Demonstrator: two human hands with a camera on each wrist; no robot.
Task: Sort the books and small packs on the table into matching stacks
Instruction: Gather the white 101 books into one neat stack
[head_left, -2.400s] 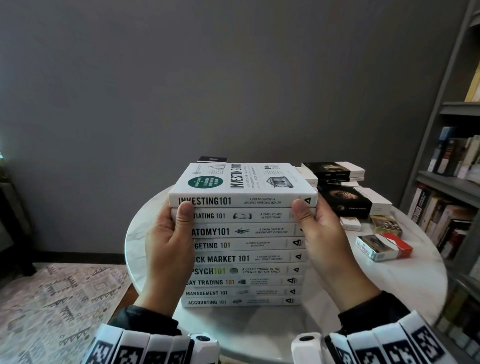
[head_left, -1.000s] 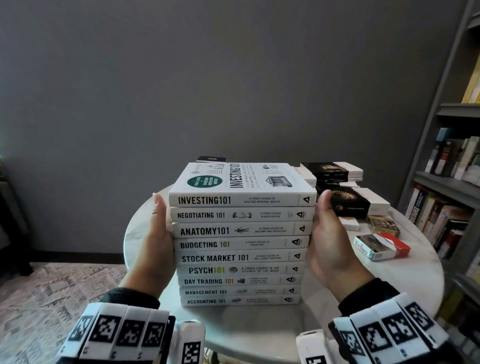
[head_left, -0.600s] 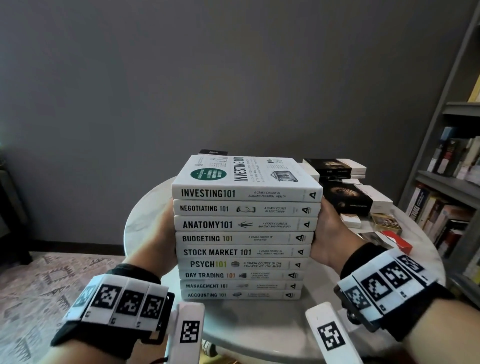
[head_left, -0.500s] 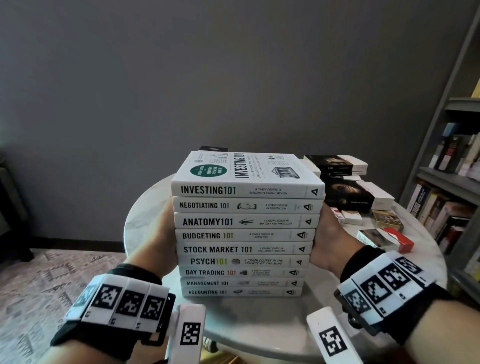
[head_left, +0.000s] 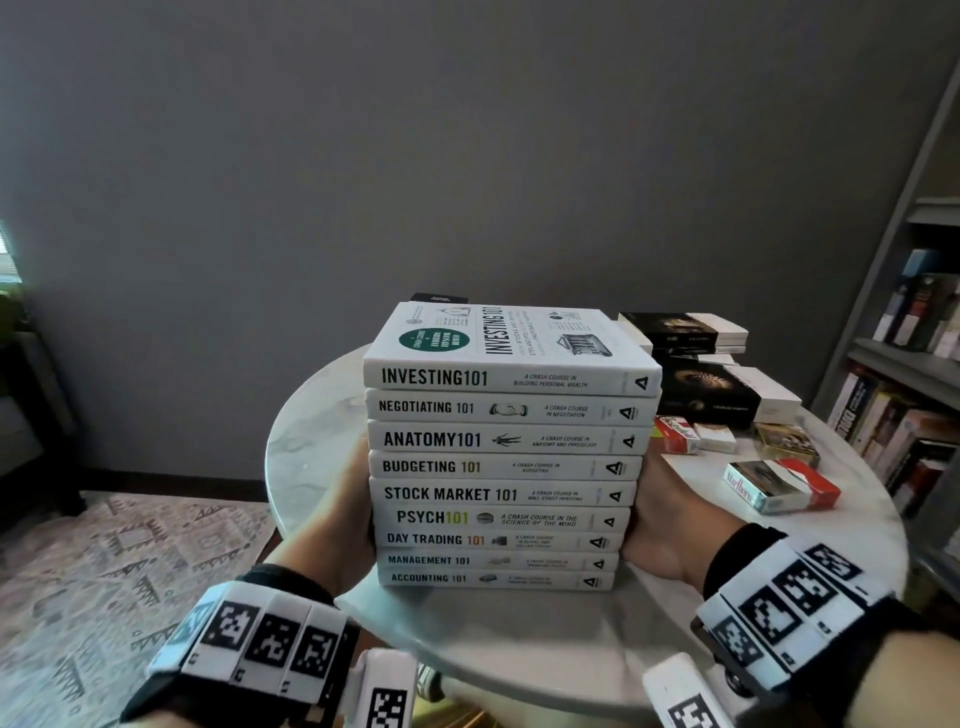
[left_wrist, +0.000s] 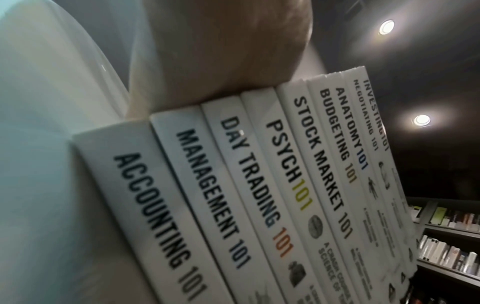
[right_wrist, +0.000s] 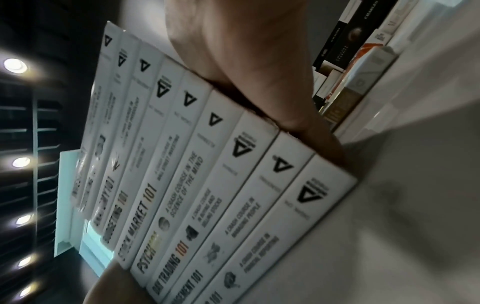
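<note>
Here both hands (head_left: 343, 514) flank nine stacked white books (head_left: 506, 467).

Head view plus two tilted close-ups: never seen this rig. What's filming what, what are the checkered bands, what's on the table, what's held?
No robot here: a person works bare-handed and wears three cameras. The wide picture comes from a head camera looking down at the hands. The two tilted close-ups come from wrist cameras looking along each hand. The checkered bands are black-and-white marker tags strapped to the wrists.

On the round white table stands a stack of white books, nine "101" titles, Investing on top, Accounting at the bottom. The left hand and the right hand press against its two ends; the fingers are hidden behind the stack, so I cannot tell how they lie. Whether the stack is lifted is also unclear.

To the right lie dark-covered books and several small packs, mostly red and white.
</note>
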